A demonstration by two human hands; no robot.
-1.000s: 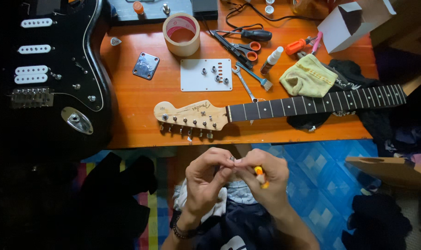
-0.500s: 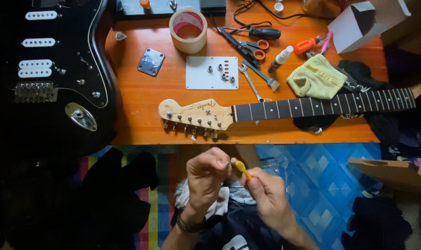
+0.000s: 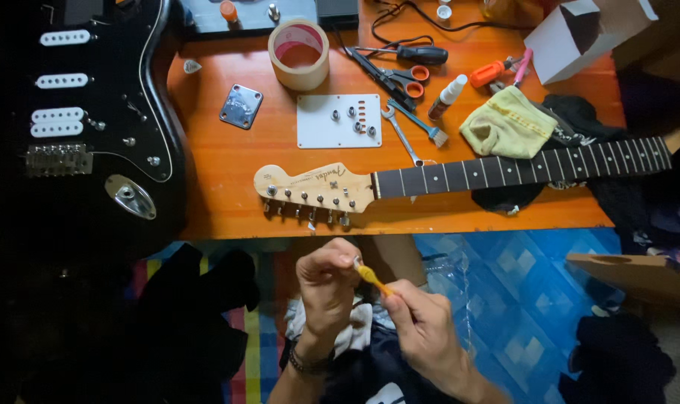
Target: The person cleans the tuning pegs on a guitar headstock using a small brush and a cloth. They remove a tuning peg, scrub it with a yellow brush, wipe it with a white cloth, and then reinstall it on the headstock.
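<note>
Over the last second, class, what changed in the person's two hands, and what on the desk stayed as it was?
The hands drew apart. The right hand pulled back toward the body, so the small yellow tool now slants up to the left hand, whose fingertips remain pinched at its tip. Neither hand let go. The guitar neck, tape roll and white plate stayed put.

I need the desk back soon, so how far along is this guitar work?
Done: the guitar neck lies detached from the black guitar body, with the metal neck plate and small hardware on the white plate set out. In hand: the left hand pinches something small while the right hand works it with a yellow-handled tool. Left: neck and body are still apart.
</note>
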